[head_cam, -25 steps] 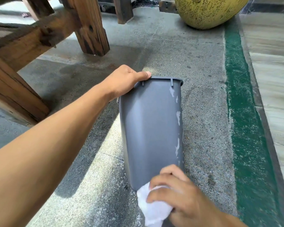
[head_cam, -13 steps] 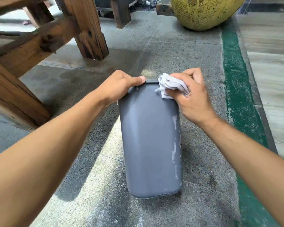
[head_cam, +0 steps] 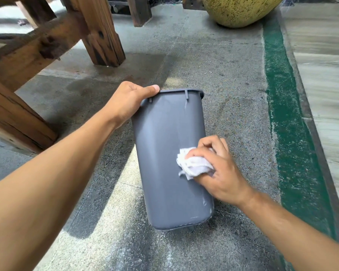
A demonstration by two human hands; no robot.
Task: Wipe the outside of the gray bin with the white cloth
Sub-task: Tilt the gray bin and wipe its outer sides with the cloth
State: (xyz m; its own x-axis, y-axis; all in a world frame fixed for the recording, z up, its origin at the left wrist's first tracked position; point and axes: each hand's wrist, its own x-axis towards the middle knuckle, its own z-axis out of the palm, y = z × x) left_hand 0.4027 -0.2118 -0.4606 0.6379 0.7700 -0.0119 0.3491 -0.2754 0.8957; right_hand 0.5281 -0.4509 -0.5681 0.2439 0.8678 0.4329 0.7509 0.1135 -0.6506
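The gray bin [head_cam: 164, 153] stands tilted on the concrete floor, its near wall facing me and its rim at the far end. My left hand [head_cam: 127, 102] grips the rim's left corner, thumb lying along the top edge. My right hand [head_cam: 213, 169] holds the crumpled white cloth [head_cam: 192, 165] and presses it against the right half of the bin's wall, about midway down. A thin pale streak runs down the wall above the cloth. The inside of the bin is hidden.
A heavy wooden frame [head_cam: 47, 45] with thick legs stands on the left. A large yellow speckled pot [head_cam: 241, 10] sits at the far side. A green painted stripe [head_cam: 288, 118] runs along the right, with pale floor boards [head_cam: 325, 75] beyond it.
My right hand with the cloth has slid down from the bin's rim to the middle of its right side. White smears on that side are mostly gone. My left hand keeps its hold.
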